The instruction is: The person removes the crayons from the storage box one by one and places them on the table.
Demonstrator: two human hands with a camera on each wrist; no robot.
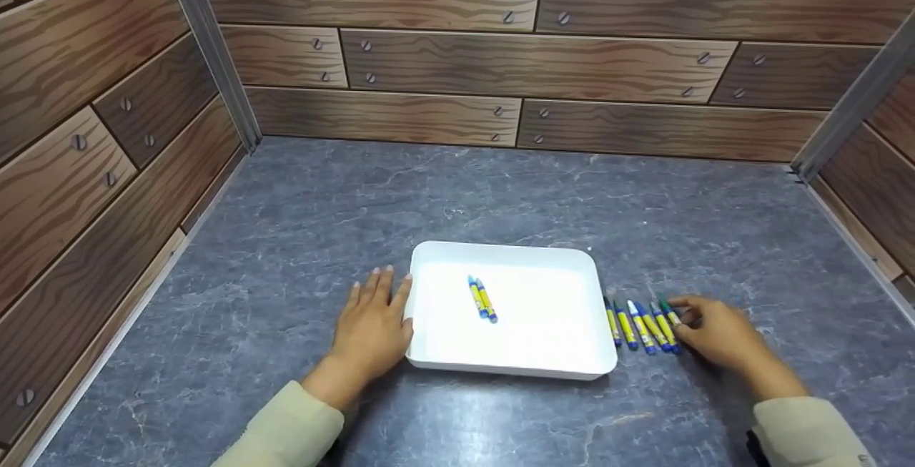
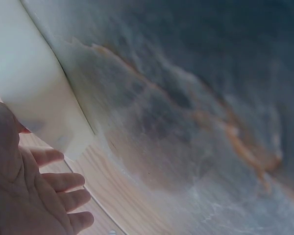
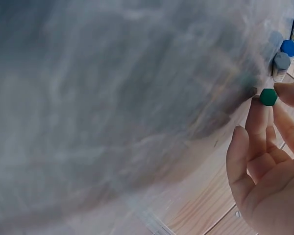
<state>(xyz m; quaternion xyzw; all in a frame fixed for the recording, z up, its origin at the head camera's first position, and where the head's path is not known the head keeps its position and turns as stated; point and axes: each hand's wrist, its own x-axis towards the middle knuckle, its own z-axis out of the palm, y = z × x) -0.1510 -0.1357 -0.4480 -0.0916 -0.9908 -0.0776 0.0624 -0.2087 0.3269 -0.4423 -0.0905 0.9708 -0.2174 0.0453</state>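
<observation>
A white tray (image 1: pixel 515 338) holds two yellow-wrapped crayons (image 1: pixel 482 300), lying side by side left of its middle. My left hand (image 1: pixel 372 331) lies with fingers extended against the tray's left side; the left wrist view has the palm beside the tray's pale wall (image 2: pixel 44 93). Just past the tray's right side lies a row of several crayons (image 1: pixel 645 327) in yellow and blue wrappers. At the row's right end, my right hand (image 1: pixel 722 335) pinches a green crayon (image 3: pixel 268 97) between thumb and fingers. Next to it are a grey crayon (image 3: pixel 281 62) and a blue crayon (image 3: pixel 288 48).
The dark grey marbled tabletop (image 1: pixel 457 195) extends around the tray. Wood-patterned panels close it off at the back (image 1: pixel 429 63), on the left (image 1: pixel 107 152) and on the right, with grey metal posts (image 1: pixel 221 59) at the corners.
</observation>
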